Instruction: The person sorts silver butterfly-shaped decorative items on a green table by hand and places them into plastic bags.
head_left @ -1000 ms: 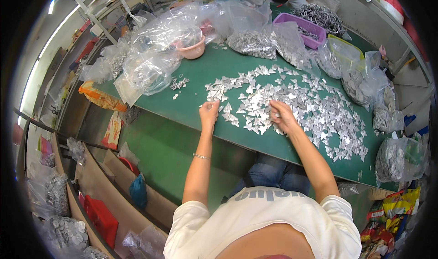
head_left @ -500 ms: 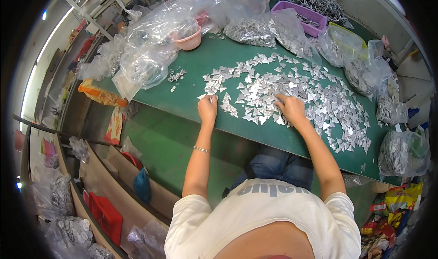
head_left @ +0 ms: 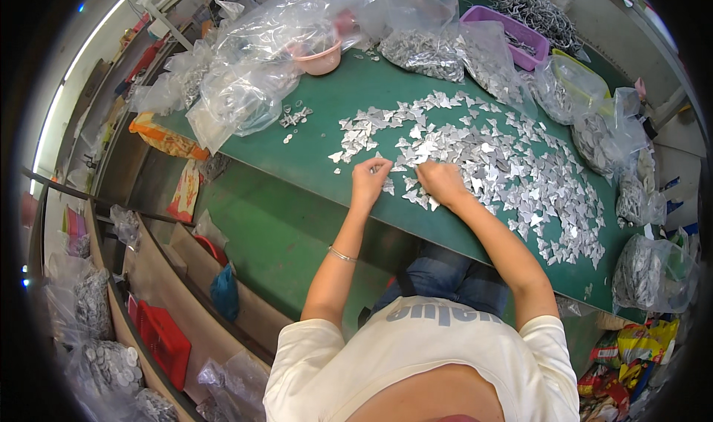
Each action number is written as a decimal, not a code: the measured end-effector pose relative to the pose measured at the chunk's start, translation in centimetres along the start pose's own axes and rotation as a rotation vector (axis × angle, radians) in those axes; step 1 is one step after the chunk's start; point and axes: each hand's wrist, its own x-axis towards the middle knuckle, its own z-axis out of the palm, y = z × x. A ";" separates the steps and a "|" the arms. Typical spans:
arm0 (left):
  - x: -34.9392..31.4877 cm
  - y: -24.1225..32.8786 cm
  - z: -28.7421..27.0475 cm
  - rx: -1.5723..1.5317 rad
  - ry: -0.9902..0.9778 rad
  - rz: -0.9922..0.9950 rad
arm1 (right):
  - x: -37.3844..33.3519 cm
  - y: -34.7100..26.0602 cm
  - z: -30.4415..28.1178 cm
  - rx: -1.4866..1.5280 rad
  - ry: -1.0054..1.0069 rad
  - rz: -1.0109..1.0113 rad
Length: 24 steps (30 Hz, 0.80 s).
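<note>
Many flat silver butterfly-shaped metal pieces [head_left: 490, 154] lie spread over the green table [head_left: 297, 147]. At the near left edge of the spread, my left hand [head_left: 369, 182] is closed in a pinch. A bit of silver shows by its fingertips, too small to make out. My right hand [head_left: 443, 182] is just to the right, its fingers curled down at the near left side of the main heap. Whatever those fingers hold is hidden under the hand. A looser cluster of the same pieces [head_left: 362, 131] lies beyond my left hand.
Clear plastic bags of metal parts [head_left: 423, 54] line the far side. Among them are a pink bowl [head_left: 319, 62], a purple basket [head_left: 509, 32] and a heap of chains [head_left: 538, 19]. Small rings and bits [head_left: 295, 117] lie left of the pieces. Wooden shelving [head_left: 163, 281] stands at left.
My right hand has moved left, off the middle of the heap to its near left side. My left hand has shifted right, and the two hands are closer together. The view has shifted slightly.
</note>
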 end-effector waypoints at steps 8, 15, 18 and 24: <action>-0.1 1.6 1.5 0.749 -0.028 0.159 | 0.7 1.0 -6.8 1.904 0.329 0.804; 0.8 0.8 1.1 0.666 -0.012 0.210 | 1.7 5.6 -5.6 1.254 0.071 0.766; 1.7 -0.5 1.1 0.184 0.025 0.040 | 3.1 6.5 -3.2 0.386 0.190 0.469; 0.3 1.5 0.2 -1.305 -0.179 -0.561 | 3.9 3.0 -3.2 -0.102 -0.241 0.390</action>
